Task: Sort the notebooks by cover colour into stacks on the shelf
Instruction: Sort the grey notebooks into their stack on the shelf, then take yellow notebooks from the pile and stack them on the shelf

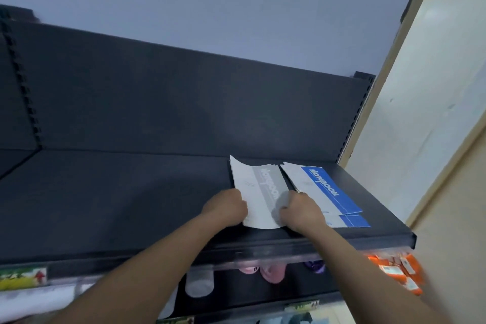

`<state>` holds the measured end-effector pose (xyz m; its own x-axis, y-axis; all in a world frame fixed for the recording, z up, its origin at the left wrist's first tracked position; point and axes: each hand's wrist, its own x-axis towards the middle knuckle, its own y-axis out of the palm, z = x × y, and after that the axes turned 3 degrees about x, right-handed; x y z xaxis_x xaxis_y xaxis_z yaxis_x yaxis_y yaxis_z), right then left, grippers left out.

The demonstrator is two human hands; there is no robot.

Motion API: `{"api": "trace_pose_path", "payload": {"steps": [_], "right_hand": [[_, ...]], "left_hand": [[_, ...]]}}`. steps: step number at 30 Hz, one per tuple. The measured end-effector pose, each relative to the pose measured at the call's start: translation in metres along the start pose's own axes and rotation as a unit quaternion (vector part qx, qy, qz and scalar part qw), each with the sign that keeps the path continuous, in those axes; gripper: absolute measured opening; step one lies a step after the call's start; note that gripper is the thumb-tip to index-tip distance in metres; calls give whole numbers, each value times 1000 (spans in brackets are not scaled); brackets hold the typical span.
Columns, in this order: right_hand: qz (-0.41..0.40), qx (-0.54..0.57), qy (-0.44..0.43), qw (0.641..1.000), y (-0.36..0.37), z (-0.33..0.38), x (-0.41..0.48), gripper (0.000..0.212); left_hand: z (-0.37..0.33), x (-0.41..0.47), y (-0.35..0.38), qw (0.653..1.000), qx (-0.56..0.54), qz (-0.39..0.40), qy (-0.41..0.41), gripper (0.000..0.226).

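Observation:
A stack of grey-banded notebooks (259, 187) lies on the dark shelf (118, 197), its far corner curling upward. My left hand (227, 206) grips the stack's near left edge, fingers curled. My right hand (301, 210) grips its near right edge. Just to the right, apart from the grey stack, lies a stack of blue-banded notebooks (326, 192), with a second blue cover poking out under the top one at the near end.
The shelf's front lip (315, 246) runs below my wrists. A dark back panel (184, 102) and slotted upright (352, 123) bound the shelf. A cream wall (434, 113) stands right. Pink, white and orange goods (397, 271) hang on the tier below.

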<state>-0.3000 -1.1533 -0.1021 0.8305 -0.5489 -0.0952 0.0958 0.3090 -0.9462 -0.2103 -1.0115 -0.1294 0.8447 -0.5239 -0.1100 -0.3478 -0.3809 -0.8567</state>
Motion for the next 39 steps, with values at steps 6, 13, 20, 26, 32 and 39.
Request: {"api": "trace_pose_path", "payload": {"steps": [6, 13, 20, 26, 32, 39], "right_hand": [[4, -81, 6, 997, 3, -5, 13, 46], [-55, -72, -79, 993, 2, 8, 20, 42], [-114, -71, -224, 965, 17, 67, 20, 37], [-96, -68, -352, 929, 34, 147, 0, 48], [-92, -74, -468, 876, 55, 237, -40, 46], [-73, -74, -553, 827, 84, 346, -105, 49]], "left_hand": [[-4, -3, 1, 988, 146, -39, -7, 33], [7, -12, -15, 979, 163, -124, -7, 34], [61, -49, -60, 930, 312, -190, -31, 33], [125, -99, -105, 891, 376, -231, -110, 35], [189, -161, -153, 860, 404, -250, -186, 35], [263, -244, -200, 823, 422, -272, -268, 29]]}}
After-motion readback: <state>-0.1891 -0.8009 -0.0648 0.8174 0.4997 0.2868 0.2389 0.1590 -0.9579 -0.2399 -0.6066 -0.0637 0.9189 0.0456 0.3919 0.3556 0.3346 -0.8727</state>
